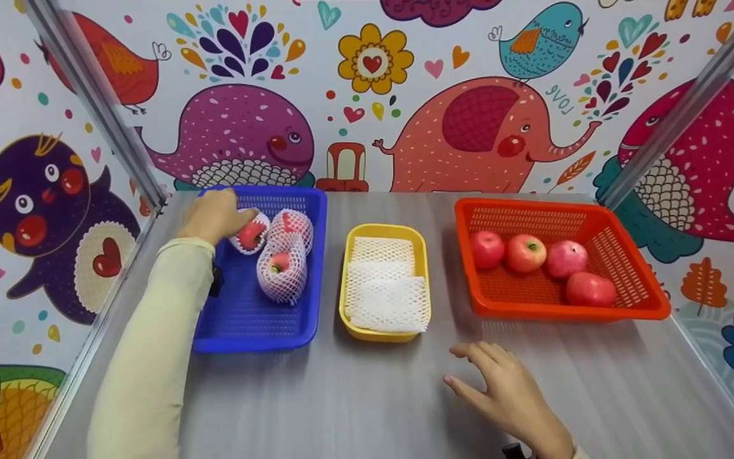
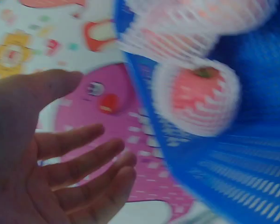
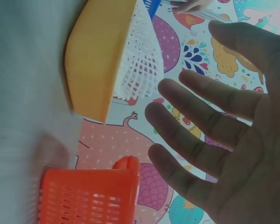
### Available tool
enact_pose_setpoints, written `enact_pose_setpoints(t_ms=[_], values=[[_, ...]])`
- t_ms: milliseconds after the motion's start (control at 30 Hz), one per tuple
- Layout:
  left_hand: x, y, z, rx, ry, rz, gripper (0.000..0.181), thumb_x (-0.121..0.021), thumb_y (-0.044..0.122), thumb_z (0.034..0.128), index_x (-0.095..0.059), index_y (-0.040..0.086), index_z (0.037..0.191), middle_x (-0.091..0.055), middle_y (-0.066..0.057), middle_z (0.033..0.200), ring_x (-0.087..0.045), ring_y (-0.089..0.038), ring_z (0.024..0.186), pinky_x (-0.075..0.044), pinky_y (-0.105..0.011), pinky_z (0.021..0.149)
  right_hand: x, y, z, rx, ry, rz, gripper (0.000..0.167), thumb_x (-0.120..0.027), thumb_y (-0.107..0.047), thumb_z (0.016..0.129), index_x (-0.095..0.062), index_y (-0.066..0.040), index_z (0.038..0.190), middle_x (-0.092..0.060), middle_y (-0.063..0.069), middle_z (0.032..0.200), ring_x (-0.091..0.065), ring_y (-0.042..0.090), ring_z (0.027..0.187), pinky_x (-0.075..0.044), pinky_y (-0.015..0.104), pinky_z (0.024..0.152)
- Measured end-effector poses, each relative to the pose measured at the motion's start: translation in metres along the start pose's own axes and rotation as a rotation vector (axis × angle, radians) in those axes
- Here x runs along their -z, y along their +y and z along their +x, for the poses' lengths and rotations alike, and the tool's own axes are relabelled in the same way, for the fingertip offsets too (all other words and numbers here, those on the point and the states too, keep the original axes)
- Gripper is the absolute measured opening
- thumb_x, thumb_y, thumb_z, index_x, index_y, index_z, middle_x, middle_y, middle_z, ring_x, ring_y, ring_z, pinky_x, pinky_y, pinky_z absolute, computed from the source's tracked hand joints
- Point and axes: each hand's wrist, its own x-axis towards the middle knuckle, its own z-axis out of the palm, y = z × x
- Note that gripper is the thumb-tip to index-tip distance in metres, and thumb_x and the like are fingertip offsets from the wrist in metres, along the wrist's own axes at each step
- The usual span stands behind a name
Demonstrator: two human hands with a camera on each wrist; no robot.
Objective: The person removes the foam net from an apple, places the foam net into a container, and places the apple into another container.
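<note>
My left hand [image 1: 213, 213] hovers over the back left of the blue basket [image 1: 316, 280]. In the left wrist view its fingers are relaxed and hold nothing, apart from a net-wrapped apple [image 2: 196, 95]. Inside the basket sit 3 apples in white foam nets: a back-left apple [image 1: 251, 236], a back-right apple [image 1: 292, 224] and a front apple [image 1: 281, 274]. My right hand [image 1: 507, 389] is over the table, in front of the gap between the yellow basket [image 1: 343, 306] and the red basket [image 1: 564, 312]. Its fingers are spread and nothing is in them.
White foam nets [image 1: 386, 299] lie stacked in the yellow basket, one overhanging its front right rim. Several bare apples [image 1: 526, 253] sit in the red basket. Behind the grey table [image 1: 341, 395] stands a patterned wall [image 1: 367, 127] with metal posts at both corners.
</note>
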Motion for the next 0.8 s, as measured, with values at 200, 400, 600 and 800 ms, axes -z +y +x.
enact_pose_setpoints(t_ms=[200, 400, 600, 800], values=[[-0.027, -0.023, 0.020, 0.170, -0.085, -0.050, 0.063, -0.053, 0.045, 0.0984, -0.059, -0.013, 0.123, -0.056, -0.037, 0.123, -0.056, -0.050, 0.109, -0.046, -0.063, 0.090, -0.006, -0.001, -0.002, 0.000, -0.026, 0.014, 0.035, -0.086, -0.030, 0.078, -0.071, -0.019, 0.107, -0.064, -0.014, 0.099, -0.060, 0.006, 0.085, -0.053, 0.034, 0.071], [-0.053, -0.032, 0.024, 0.273, -0.177, -0.077, 0.078, -0.047, 0.054, 0.0972, -0.051, -0.015, 0.135, -0.046, -0.040, 0.136, -0.047, -0.055, 0.123, -0.041, -0.062, 0.100, -0.011, -0.003, -0.007, -0.015, -0.043, 0.023, 0.033, -0.085, -0.031, 0.079, -0.071, -0.019, 0.107, -0.065, -0.013, 0.099, -0.061, 0.005, 0.087, -0.052, 0.036, 0.073], [-0.065, -0.033, 0.021, 0.357, -0.201, -0.152, 0.095, -0.049, 0.060, 0.0937, -0.033, -0.019, 0.144, -0.037, -0.041, 0.143, -0.038, -0.055, 0.131, -0.036, -0.061, 0.105, -0.013, -0.002, -0.006, -0.018, -0.041, 0.037, 0.031, -0.084, -0.030, 0.080, -0.071, -0.020, 0.106, -0.065, -0.014, 0.099, -0.061, 0.005, 0.088, -0.053, 0.036, 0.073], [-0.070, -0.035, 0.025, 0.412, -0.184, -0.226, 0.107, -0.054, 0.056, 0.0899, -0.008, -0.021, 0.146, -0.031, -0.043, 0.145, -0.032, -0.055, 0.135, -0.031, -0.060, 0.109, -0.015, -0.001, -0.006, -0.029, -0.064, 0.059, 0.028, -0.082, -0.031, 0.083, -0.071, -0.021, 0.107, -0.065, -0.016, 0.101, -0.061, 0.006, 0.090, -0.053, 0.036, 0.075]])
